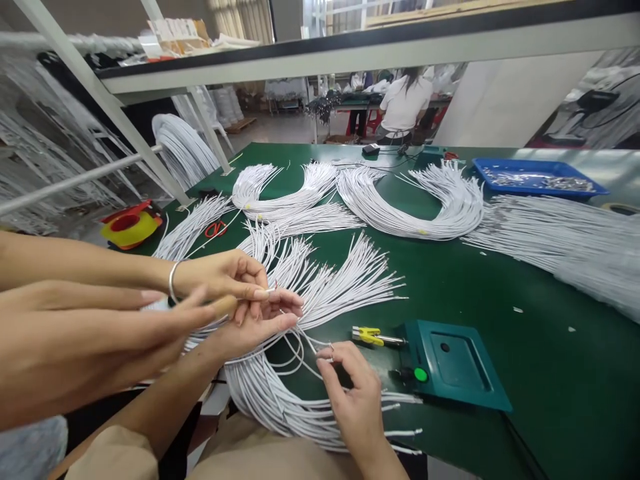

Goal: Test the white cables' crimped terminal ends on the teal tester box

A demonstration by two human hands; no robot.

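My right hand pinches the end of a white wire between thumb and fingertips, beside the green bench machine. My left hand lies palm up over the wire bundle, its thumb and half-curled fingers apart. Just above it, a co-worker's hand with a bracelet pinches a short wire end. That person's other hand, blurred, reaches across my left forearm. Under our hands a bundle of white wires bends in a curve, with loose ends fanning right.
A green machine with a yellow clip stands at right. More wire bundles and a blue tray of small metal parts lie behind. Red-handled scissors and tape rolls are left. A shelf spans above.
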